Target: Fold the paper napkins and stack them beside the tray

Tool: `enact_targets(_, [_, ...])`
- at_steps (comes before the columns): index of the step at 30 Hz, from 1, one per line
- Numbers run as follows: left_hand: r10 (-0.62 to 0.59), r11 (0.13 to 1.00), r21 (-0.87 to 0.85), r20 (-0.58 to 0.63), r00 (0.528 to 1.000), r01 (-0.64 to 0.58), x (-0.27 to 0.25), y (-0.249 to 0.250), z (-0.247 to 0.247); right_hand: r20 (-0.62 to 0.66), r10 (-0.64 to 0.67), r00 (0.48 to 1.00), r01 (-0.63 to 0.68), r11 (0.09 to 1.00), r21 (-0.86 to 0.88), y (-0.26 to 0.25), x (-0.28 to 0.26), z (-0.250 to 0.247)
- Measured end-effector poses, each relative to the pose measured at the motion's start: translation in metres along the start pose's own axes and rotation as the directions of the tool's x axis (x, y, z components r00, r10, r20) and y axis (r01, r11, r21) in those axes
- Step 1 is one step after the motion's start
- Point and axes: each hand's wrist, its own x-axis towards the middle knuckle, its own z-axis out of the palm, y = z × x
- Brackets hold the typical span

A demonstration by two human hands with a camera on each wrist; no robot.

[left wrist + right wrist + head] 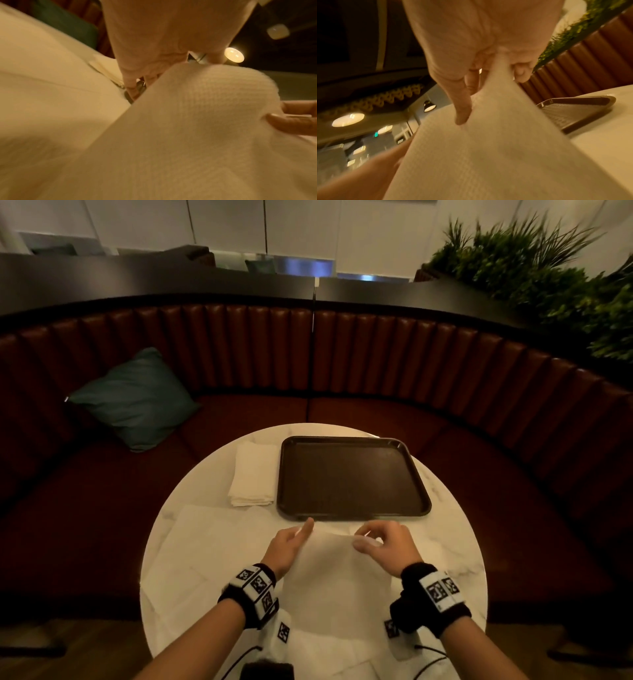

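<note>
A white paper napkin (pixel 335 570) hangs lifted over the near half of the round table, held at its far edge by both hands. My left hand (pixel 294 537) holds the left corner with its forefinger stretched toward the tray. My right hand (pixel 371 539) pinches the right corner between thumb and fingers; the right wrist view shows the napkin (pixel 488 148) running up into that pinch. In the left wrist view the napkin (pixel 197 121) bulges in front of my fingers. A dark brown tray (pixel 352 477) lies just beyond the hands. A stack of folded napkins (pixel 253 474) sits at its left side.
More unfolded napkins (pixel 198 542) lie flat on the left of the marble table (pixel 445 542), under and beside my left arm. A curved brown booth seat with a teal cushion (pixel 137 398) wraps round the far side. Green plants (pixel 548 268) stand at the back right.
</note>
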Motion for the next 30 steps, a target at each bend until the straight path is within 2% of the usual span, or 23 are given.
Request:
enact_targets(2, [-0.027,0.994,-0.109,0.01,1.0,0.028,-0.003,0.011,-0.001,0.021,-0.025,0.999,0.022,0.992,0.126,-0.004,0.004,-0.011])
enact_targets(6, [-0.109,0.976,-0.183,0.042,0.993,0.115,-0.005,0.017,-0.006,0.021,-0.029,0.999,0.018,0.921,0.39,-0.006,0.011,-0.023])
enact_targets(10, [-0.176,0.937,-0.284,0.121,0.977,0.204,-0.006,0.007,-0.013,0.002,0.128,0.992,-0.102,0.788,0.608,-0.005,0.013,-0.031])
enact_targets(14, [-0.201,0.893,-0.354,0.238,0.95,0.278,-0.009,-0.005,-0.01,0.052,0.248,0.967,-0.205,0.649,0.733,-0.006,0.009,-0.036])
enact_targets(17, [-0.158,0.91,-0.334,0.268,0.95,0.246,-0.018,0.001,-0.002,0.057,0.269,0.962,-0.22,0.632,0.743,-0.009,0.007,-0.039])
enact_targets(19, [-0.091,0.955,-0.25,0.259,0.961,0.158,-0.023,0.012,0.005,0.033,0.288,0.957,-0.221,0.649,0.728,-0.011,0.007,-0.039])
enact_targets(21, [-0.073,0.968,-0.226,0.179,0.981,0.113,-0.024,0.022,0.01,0.005,0.304,0.953,-0.214,0.658,0.722,-0.011,0.009,-0.037])
enact_targets(23, [-0.07,0.95,-0.299,0.095,0.993,0.096,-0.023,0.027,0.013,-0.013,0.314,0.949,-0.196,0.624,0.757,-0.012,0.01,-0.036])
enact_targets(24, [-0.077,0.934,-0.344,0.077,0.994,0.099,-0.023,0.03,0.014,0.003,0.315,0.949,-0.185,0.548,0.816,-0.013,0.011,-0.036])
enact_targets(27, [-0.112,0.885,-0.449,0.05,0.992,0.122,-0.026,0.036,0.011,0.13,0.323,0.938,-0.194,0.177,0.965,-0.02,0.006,-0.031])
enact_targets(28, [-0.124,0.867,-0.481,0.051,0.991,0.133,-0.026,0.038,0.009,0.14,0.343,0.929,-0.19,0.118,0.975,-0.019,0.006,-0.025])
enact_targets(30, [-0.141,0.842,-0.517,0.062,0.988,0.153,-0.027,0.039,0.004,0.131,0.389,0.912,-0.197,0.135,0.971,-0.018,0.006,-0.011])
